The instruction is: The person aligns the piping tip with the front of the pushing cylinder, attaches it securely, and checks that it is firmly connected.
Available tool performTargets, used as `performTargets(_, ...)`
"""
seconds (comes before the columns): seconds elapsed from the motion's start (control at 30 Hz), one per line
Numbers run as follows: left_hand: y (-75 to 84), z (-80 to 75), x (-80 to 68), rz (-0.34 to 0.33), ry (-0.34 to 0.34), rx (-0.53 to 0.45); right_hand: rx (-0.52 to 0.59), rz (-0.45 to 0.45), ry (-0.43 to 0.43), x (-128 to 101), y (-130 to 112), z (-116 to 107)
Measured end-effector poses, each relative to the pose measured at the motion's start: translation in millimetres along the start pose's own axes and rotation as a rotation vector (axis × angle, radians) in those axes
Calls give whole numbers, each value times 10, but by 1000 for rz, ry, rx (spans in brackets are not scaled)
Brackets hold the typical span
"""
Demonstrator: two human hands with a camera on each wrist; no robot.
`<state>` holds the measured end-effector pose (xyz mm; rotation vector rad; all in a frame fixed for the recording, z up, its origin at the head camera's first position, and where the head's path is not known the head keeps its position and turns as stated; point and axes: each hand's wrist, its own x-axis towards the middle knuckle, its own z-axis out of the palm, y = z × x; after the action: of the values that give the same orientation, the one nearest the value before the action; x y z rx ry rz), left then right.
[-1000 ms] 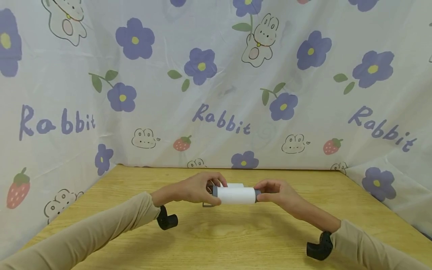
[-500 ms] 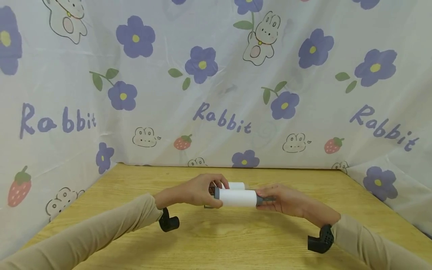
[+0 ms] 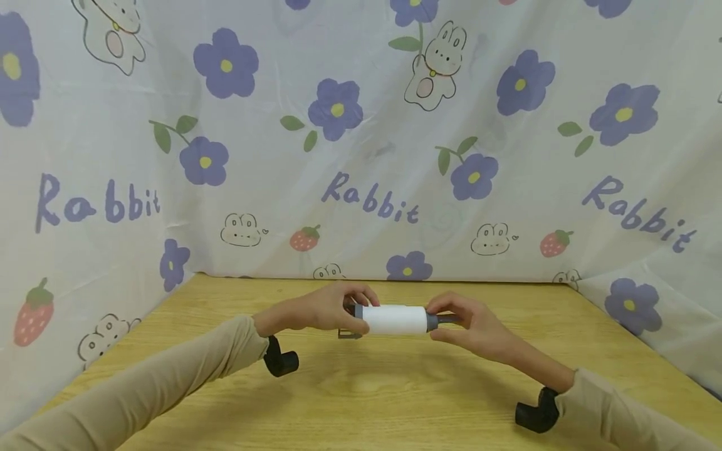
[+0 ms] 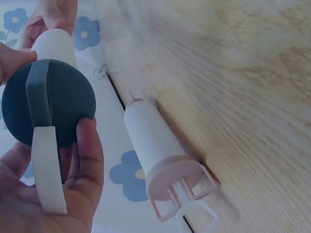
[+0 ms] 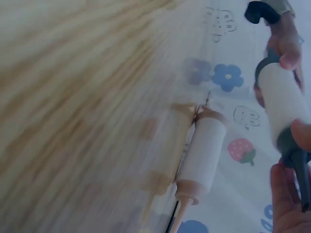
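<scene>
A white plastic syringe-like tube (image 3: 395,320) with dark grey ends is held level above the table. My left hand (image 3: 329,307) grips its rear end. In the left wrist view that end shows a grey disc (image 4: 73,99) with a raised bar, and a white plunger handle (image 4: 50,170) sits over the palm. My right hand (image 3: 479,327) pinches the grey collar at the other end, thumb below and fingers above. From this collar a thin grey nozzle (image 5: 302,182) tapers out over the right palm.
A second white tube (image 4: 150,133) with beige ends lies on the table, mostly hidden behind the held one in the head view. The wooden table (image 3: 395,401) meets a printed cloth (image 3: 372,156) at the back and sides. Black wrist cameras hang below both sleeves.
The tube dips slightly and rises again, now covering most of the second tube. My right hand rotates at the nozzle end, fingers turning down and then back up over the collar.
</scene>
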<state>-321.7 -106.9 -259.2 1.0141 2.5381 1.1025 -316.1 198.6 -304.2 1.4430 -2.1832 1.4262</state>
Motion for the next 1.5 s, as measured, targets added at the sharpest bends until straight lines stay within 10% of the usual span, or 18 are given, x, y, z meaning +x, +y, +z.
performTargets(0.5, 17, 118, 27, 71, 64, 94, 244, 528, 42, 49, -13, -63)
performTargets(0.9, -30, 59, 57, 67, 74, 100, 483, 575, -42, 146, 43, -103)
performTargets(1.5, -36, 93, -44, -50, -103, -26, 557, 654, -193, 66, 72, -76)
